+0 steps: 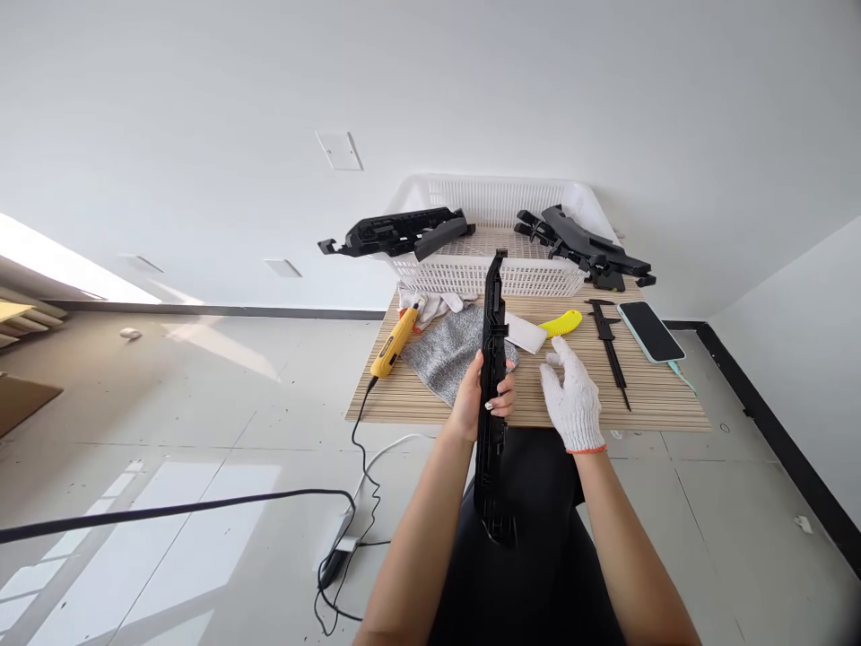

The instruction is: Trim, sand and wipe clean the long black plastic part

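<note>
My bare left hand (pixel 471 395) is wrapped round a long black plastic part (pixel 496 359), held lengthwise over the front of the table and above my lap. Its lower end reaches down near my dark trouser leg. My right hand (pixel 570 395) wears a white knitted glove with an orange cuff. Its fingers are bent a little, with the thumb apart, and nothing shows in them. Just beyond its fingertips lies a tool with a yellow handle (pixel 561 324) and a flat white end (pixel 526 333), partly hidden behind the black part. A grey cloth (pixel 450 350) lies behind my left hand.
A white plastic basket (pixel 494 274) at the back carries several black parts (pixel 396 233) that overhang its sides. On the wood-striped table lie a corded yellow power tool (pixel 395 343), a white glove (pixel 430 305), black calipers (pixel 609 350) and a phone (pixel 651 330). Cables run over the floor.
</note>
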Tool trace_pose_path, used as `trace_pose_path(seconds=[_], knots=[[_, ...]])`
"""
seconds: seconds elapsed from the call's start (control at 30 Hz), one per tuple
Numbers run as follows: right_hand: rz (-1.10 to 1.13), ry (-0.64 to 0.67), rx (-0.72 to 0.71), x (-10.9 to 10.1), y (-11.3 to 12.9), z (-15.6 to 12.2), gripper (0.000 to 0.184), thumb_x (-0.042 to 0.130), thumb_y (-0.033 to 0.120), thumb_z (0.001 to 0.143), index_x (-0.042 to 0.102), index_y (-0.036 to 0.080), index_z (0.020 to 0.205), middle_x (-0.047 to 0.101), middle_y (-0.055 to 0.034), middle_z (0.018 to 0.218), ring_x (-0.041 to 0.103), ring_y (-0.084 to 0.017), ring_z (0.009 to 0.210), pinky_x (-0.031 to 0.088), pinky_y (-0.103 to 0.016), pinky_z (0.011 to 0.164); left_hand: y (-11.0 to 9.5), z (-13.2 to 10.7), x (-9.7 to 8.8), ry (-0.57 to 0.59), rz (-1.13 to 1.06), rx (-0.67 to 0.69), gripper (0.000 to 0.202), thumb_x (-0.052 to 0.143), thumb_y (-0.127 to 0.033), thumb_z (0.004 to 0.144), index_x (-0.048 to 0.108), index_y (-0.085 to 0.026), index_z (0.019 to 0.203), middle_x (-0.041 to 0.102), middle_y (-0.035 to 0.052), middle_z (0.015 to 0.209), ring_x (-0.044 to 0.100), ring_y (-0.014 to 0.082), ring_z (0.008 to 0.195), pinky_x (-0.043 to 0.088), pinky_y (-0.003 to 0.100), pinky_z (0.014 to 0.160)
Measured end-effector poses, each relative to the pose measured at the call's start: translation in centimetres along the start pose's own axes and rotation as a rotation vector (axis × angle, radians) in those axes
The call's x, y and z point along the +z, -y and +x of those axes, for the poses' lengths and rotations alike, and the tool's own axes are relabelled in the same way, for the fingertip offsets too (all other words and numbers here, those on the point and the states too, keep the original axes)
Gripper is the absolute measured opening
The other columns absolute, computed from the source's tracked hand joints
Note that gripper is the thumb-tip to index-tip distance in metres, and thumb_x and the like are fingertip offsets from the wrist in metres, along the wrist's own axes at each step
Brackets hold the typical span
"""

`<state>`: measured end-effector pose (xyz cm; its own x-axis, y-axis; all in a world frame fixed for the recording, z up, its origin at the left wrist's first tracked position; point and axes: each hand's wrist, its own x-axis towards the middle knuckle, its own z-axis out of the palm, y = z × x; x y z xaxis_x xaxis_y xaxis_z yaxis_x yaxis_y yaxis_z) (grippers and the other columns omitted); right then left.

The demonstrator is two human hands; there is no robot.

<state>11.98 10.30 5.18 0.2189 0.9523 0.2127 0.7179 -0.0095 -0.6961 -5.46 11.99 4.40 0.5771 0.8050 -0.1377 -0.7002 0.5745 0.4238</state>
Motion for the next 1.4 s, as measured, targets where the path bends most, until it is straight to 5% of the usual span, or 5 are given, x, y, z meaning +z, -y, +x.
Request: trace_pose_path(seconds=[0.23, 0.43, 0.67, 0.9, 1.4], knots=[[-0.030, 0.284, -0.148, -0.7, 0.0, -1.2, 0.038, 0.043, 0.049, 0.102, 0.069, 0.024, 0.091, 0.074, -0.0026, 0.088, 0.067, -0.019, 0.082, 0.042, -0.028, 0.073, -0.1, 1.6, 1.9, -0.076, 0.091, 0.073, 0.050, 0.041, -0.062, 0.099, 0.059, -0.016, 0.098, 0.042, -0.0063, 0.063, 0.025, 0.0016, 0.038, 0.023, 0.013, 0.036], [-0.090, 0.518, -0.200, -1.2, 0.2, -1.0, 0.035, 0.065, 0.060, 0.087, 0.064, 0.025, 0.089, 0.072, 0.0000, 0.081, 0.067, -0.020, 0.079, 0.040, -0.028, 0.070, -0.9, 5.1, 3.9, -0.249, 0.197, 0.401, 0.054, 0.044, -0.072, 0.094, 0.055, -0.019, 0.097, 0.043, -0.0071, 0.062, 0.030, 0.0021, 0.039, 0.029, 0.014, 0.039], [-0.150, 0.444, -0.032, -0.9, 1.0, -0.6, 0.036, 0.070, 0.059, 0.083, 0.063, 0.025, 0.094, 0.072, -0.0010, 0.081, 0.067, -0.021, 0.074, 0.037, -0.029, 0.063, 0.1, 6.8, 2.8, -0.400, 0.521, 0.494, 0.050, 0.046, -0.068, 0.095, 0.054, -0.018, 0.091, 0.063, -0.0001, 0.073, 0.056, 0.0092, 0.051, 0.047, 0.022, 0.050], [-0.021, 0.418, 0.007, -1.0, 0.7, -0.3, 0.031, 0.064, 0.050, 0.089, 0.066, 0.026, 0.108, 0.075, -0.0024, 0.095, 0.070, -0.024, 0.088, 0.042, -0.029, 0.069, 2.2, 3.7, 1.9, -0.290, 0.836, 0.458, 0.040, 0.051, -0.055, 0.098, 0.064, -0.017, 0.097, 0.070, 0.0048, 0.086, 0.066, 0.0161, 0.081, 0.052, 0.027, 0.076], [0.170, 0.405, 0.116, -1.1, 0.3, -0.1, 0.031, 0.068, 0.048, 0.085, 0.066, 0.025, 0.105, 0.075, -0.0012, 0.092, 0.068, -0.022, 0.085, 0.050, -0.034, 0.079, -0.4, -6.0, -3.2, -0.606, 2.137, 0.431, 0.056, 0.061, -0.052, 0.093, 0.058, -0.026, 0.142, 0.050, 0.0105, 0.155, 0.040, 0.0354, 0.147, 0.036, 0.055, 0.120]])
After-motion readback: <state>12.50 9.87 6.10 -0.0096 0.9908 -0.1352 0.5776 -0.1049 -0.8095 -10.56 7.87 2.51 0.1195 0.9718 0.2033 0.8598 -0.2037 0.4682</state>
